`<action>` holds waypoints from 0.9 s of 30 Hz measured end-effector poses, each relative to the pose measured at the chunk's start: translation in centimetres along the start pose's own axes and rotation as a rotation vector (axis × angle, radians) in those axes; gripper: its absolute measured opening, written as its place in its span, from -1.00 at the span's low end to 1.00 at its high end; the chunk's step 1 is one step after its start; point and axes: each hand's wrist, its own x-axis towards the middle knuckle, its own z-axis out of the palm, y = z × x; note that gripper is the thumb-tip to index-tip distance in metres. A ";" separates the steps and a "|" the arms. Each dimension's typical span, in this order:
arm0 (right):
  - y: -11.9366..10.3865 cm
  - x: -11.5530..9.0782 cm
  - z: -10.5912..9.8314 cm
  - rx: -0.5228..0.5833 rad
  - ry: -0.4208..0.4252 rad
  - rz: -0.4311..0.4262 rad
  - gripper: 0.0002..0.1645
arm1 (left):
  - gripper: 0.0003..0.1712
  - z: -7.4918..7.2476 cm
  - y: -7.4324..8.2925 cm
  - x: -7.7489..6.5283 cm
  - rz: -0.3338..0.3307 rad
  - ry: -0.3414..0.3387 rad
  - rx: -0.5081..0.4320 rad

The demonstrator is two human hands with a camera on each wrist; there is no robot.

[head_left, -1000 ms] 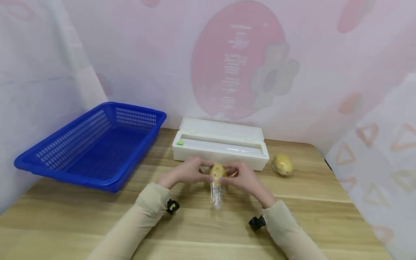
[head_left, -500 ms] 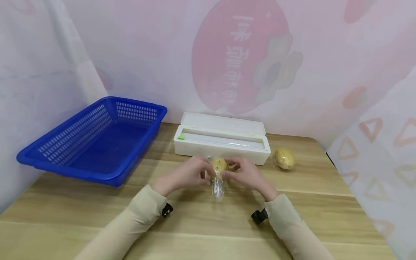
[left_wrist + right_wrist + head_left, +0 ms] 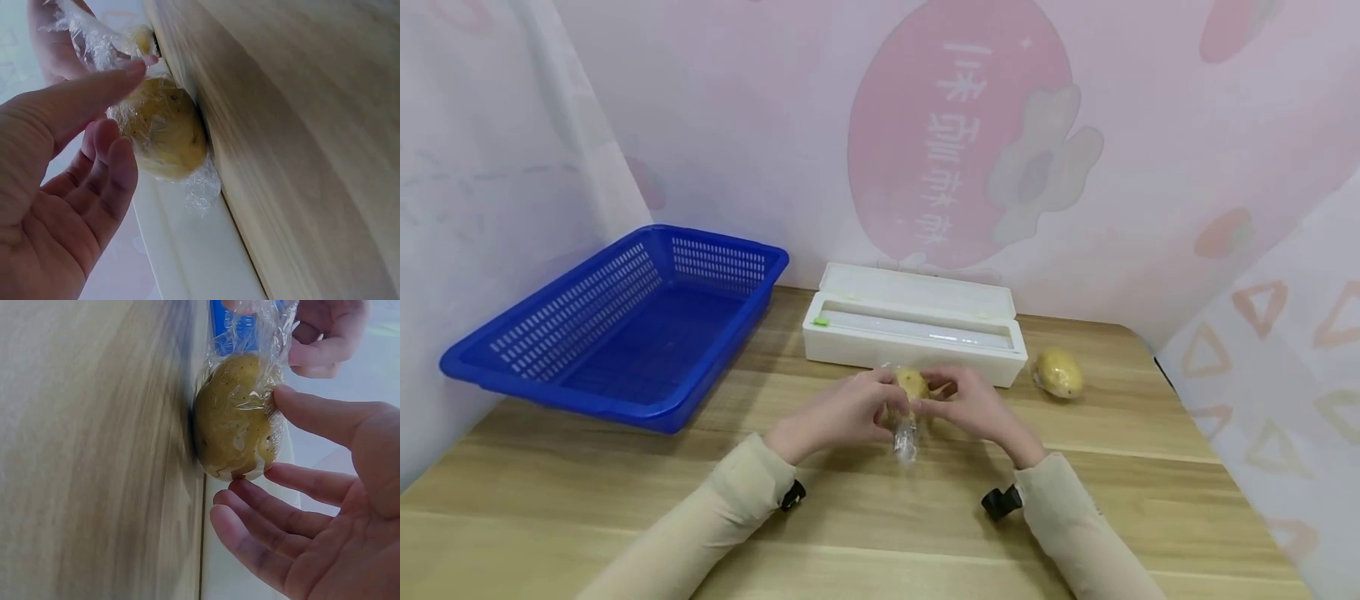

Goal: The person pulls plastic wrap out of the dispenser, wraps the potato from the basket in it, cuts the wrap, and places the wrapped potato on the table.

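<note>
A potato (image 3: 913, 382) in clear plastic wrap (image 3: 906, 442) rests on the table in front of the white box. My right hand (image 3: 973, 404) holds it from the right, with thumb and forefinger on the wrapped skin in the right wrist view, other fingers spread beside it. At its left, my left hand (image 3: 850, 412) has its thumb and fingers on the loose wrap gathered at the near end. In the left wrist view the potato (image 3: 165, 134) shows under crinkled film, with another flap of film (image 3: 203, 187) sticking out at its far end.
Behind the hands stands a long white box (image 3: 917, 337), lid up, with a film roll inside and a green slider. A second wrapped potato (image 3: 1060, 373) lies right of it. The blue basket (image 3: 700, 379) stands at the left. A printed curtain hangs behind the wooden table (image 3: 880, 533).
My left hand drew back from the potato's side, then came in again onto the loose wrap at its near end. My right hand stays on the potato. The head view has shifted slightly.
</note>
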 end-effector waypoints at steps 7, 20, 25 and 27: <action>0.3 0.1 -0.1 -0.002 0.000 -0.019 -0.33 | -0.74 0.5 0.1 0.0 0.067 0.024 0.029; -0.3 0.1 0.3 0.015 0.033 -0.147 -0.51 | -0.92 0.5 -0.4 -0.1 0.072 0.126 -0.114; -0.2 0.0 -0.1 -0.055 -0.050 -0.238 -0.39 | -0.92 0.5 -0.9 0.2 -0.006 0.177 -0.202; -0.2 0.0 -0.3 -0.071 -0.082 -0.260 -0.28 | -0.92 0.4 -1.0 0.4 -0.043 0.194 -0.206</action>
